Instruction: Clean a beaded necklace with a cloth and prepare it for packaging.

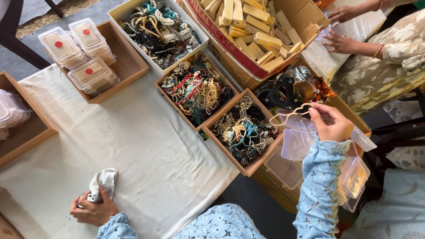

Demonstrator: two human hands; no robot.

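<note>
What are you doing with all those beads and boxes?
A person in a blue lace sleeve lifts a pale cream bead string with the right hand, above clear plastic boxes. The left hand grips a crumpled white cloth on the white-covered table. Wooden trays of tangled bead necklaces sit in between. Another person's hands work on white fabric nearby.

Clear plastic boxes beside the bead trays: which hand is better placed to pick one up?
Right. The right hand, pinching a pale bead string, hovers directly over the clear boxes; the left hand holds a cloth far away.
</note>
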